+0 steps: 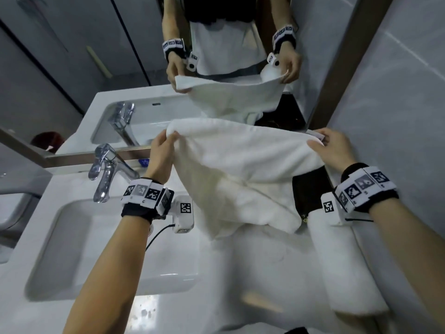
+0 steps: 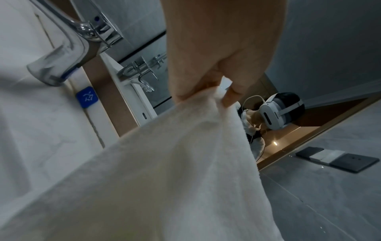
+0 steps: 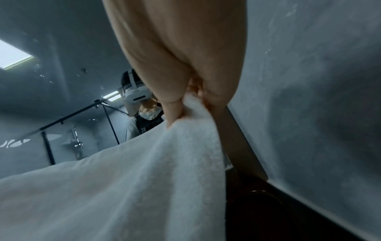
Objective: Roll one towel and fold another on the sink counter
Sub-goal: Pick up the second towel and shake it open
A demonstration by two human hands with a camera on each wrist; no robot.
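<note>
Aloft, towel (image 1: pixel 243 165) between hands (image 1: pixel 163 153)

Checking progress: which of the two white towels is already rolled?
The rolled towel lying on the counter's right side; the other towel hangs unfolded between both hands.

No legible words or numbers anywhere; only an unreadable white mark on a small blue square sticker (image 2: pixel 87 97) beneath the mirror.

A white towel (image 1: pixel 243 165) hangs spread in the air, its upper corners lifted, its lower end bunched on the table (image 1: pixel 252 268). At 4 o'clock lies a rolled white towel (image 1: pixel 346 266).
</note>
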